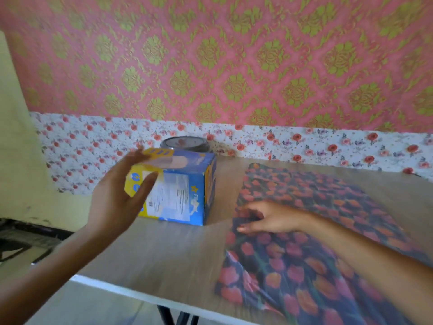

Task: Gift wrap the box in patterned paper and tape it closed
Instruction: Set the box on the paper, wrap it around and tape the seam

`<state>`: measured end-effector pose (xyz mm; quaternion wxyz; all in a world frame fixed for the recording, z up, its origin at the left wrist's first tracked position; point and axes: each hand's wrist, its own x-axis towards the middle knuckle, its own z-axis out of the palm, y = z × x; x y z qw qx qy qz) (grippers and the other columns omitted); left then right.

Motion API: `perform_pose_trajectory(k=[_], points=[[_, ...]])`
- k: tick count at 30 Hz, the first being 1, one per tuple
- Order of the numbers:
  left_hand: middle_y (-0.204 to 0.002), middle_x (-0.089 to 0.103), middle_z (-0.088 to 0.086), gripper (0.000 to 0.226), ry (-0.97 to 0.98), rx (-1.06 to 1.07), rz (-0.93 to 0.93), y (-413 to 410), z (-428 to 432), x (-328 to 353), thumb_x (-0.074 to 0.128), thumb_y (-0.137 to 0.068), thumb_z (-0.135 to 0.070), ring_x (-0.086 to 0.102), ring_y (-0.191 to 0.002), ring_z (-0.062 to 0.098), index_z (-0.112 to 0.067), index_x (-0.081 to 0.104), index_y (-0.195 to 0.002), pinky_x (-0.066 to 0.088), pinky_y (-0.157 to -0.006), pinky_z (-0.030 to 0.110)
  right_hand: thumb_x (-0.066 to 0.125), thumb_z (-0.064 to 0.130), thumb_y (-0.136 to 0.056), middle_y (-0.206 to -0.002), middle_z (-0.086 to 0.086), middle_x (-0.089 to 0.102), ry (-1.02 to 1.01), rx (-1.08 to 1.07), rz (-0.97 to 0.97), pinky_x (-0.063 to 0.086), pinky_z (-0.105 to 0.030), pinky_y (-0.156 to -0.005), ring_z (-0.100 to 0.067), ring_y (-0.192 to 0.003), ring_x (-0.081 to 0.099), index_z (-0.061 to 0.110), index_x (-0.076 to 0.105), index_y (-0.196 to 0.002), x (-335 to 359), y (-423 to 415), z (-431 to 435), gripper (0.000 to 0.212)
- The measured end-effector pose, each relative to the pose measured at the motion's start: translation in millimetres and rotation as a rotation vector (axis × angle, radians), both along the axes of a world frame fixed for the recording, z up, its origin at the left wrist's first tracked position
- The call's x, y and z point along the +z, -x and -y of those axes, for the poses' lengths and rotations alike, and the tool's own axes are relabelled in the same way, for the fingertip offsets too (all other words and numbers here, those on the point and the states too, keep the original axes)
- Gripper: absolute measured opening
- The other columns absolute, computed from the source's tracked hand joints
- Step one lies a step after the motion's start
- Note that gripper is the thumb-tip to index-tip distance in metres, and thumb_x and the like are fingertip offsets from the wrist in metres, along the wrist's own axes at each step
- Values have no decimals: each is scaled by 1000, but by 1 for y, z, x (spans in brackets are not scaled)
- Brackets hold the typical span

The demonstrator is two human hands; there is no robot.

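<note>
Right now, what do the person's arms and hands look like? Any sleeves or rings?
The left arm and right arm are bare up to the picture's edge, no sleeves showing. The left hand and right hand wear no gloves; I see no rings, watch or bracelet, though the picture is blurry.

A single view comes from a camera worn on the person's head. It faces forward and somewhat down across the table (164,254) from its near edge, toward the patterned wall (234,66) behind it. The lens is wide-angle and sits close to the work. Both forearms enter from the lower corners, with the left hand (117,195) left of centre and the right hand (269,219) right of centre. The table takes the lower half and the wall the upper. The view is slightly tilted, so the table's far edge slopes down to the right, and motion blur softens the whole frame.
</note>
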<state>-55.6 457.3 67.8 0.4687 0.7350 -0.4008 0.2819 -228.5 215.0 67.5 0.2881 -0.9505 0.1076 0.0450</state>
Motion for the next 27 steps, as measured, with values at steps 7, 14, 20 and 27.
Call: perform_pose_trajectory(k=[7,14,20,27], points=[[-138,48,16,90,29,-35,-780,-45,28,17,60,-78,-52,54,-115,30,-14,21,-149,42,-100,46,45,37,-94,-119,11,57,-589,-182,228,38,-16,-95,-1,-110,51,16,51,-123,21,-40,-46,37],[-131,54,11,71,-22,-75,-551,-25,60,46,70,-83,-36,55,-116,27,-12,39,-142,44,-91,37,51,74,-69,-117,-24,59,-498,-431,585,43,-49,-95,-35,-110,57,-1,57,-107,41,-55,-26,84],[-98,67,-11,40,-108,-457,-514,26,126,49,75,-73,-37,65,-88,1,-27,60,-109,53,-89,42,54,68,-71,-82,-29,58,-412,-734,737,37,-34,-68,-45,-82,61,-13,54,-94,49,11,46,84],[-119,62,-5,64,-198,-682,-560,81,187,14,71,-83,-18,62,-106,20,-16,41,-139,50,-96,41,52,36,-92,-96,-16,66,-473,-872,696,42,-34,-74,-21,-74,56,-4,59,-109,32,99,84,44]])
